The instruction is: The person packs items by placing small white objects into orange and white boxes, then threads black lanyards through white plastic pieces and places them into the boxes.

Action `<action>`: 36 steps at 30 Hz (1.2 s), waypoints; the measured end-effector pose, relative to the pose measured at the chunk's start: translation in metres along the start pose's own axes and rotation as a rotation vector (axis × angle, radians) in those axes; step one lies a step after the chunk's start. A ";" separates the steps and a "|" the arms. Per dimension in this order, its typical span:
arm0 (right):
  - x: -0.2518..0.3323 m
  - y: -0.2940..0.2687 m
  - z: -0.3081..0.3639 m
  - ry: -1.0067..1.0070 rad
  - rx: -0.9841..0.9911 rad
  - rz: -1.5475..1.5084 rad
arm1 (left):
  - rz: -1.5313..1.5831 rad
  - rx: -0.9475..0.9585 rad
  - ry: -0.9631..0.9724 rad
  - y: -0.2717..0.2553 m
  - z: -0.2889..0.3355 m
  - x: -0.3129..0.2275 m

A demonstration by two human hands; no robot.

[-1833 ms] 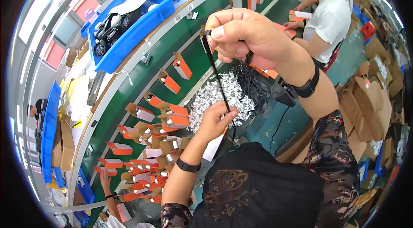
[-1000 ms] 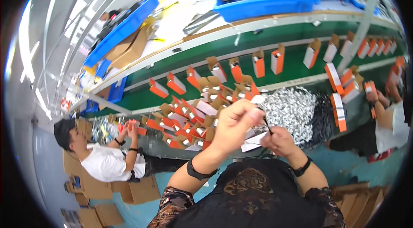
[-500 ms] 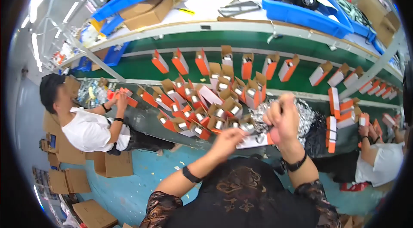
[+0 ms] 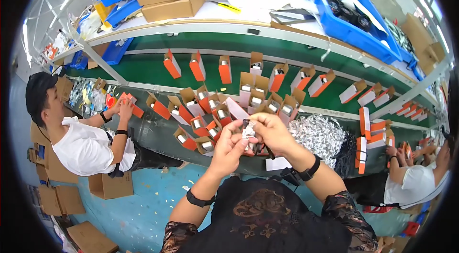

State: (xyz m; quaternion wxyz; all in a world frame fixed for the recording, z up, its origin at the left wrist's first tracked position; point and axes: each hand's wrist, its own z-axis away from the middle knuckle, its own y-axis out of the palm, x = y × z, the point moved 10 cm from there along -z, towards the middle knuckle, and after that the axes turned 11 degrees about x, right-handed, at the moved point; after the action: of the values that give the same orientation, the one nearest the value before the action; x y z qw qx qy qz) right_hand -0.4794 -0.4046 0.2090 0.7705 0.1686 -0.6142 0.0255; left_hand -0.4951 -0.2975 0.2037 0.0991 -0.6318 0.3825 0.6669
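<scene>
My left hand (image 4: 228,151) and my right hand (image 4: 275,133) meet over the bench's near edge. Their fingers close from both sides on a small white-and-black item (image 4: 248,131), partly covered by the fingertips; its exact kind does not show. Just beyond them stand rows of open orange-and-white boxes (image 4: 195,106), several with white contents showing. A pile of silver twist ties (image 4: 318,136) lies right of my right hand, beside a bunch of black ties (image 4: 350,151). Partly under my right wrist, a white box (image 4: 277,163) lies at the bench edge.
A green conveyor belt (image 4: 153,69) behind the bench carries more open boxes. Above it runs a shelf (image 4: 191,27) with blue trays (image 4: 356,19) and cardboard. Co-workers sit at left (image 4: 88,143) and right (image 4: 406,179). Orange-and-white boxes (image 4: 364,121) are stacked at right.
My right hand has come left and down from in front of the silver ties to join my left hand at the small item. My left hand has shifted left. The whole view has shifted slightly.
</scene>
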 end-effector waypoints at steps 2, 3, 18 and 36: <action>0.015 0.024 -0.001 -0.054 0.067 0.245 | 0.058 0.018 -0.040 -0.011 0.002 0.000; 0.021 0.035 -0.008 -0.121 0.117 0.426 | 0.052 0.040 -0.060 -0.020 0.005 -0.001; -0.036 0.099 -0.057 0.267 0.458 0.029 | -0.662 -0.399 0.008 -0.121 0.045 -0.079; -0.016 0.142 -0.106 0.100 0.324 -0.026 | -0.618 -0.811 0.493 -0.154 0.085 -0.115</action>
State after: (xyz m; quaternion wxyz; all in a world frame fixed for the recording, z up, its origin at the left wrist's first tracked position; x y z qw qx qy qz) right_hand -0.4185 -0.2369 0.2063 0.7630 0.2969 -0.5609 0.1224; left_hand -0.4445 -0.0976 0.2420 -0.0532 -0.8389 -0.0952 0.5333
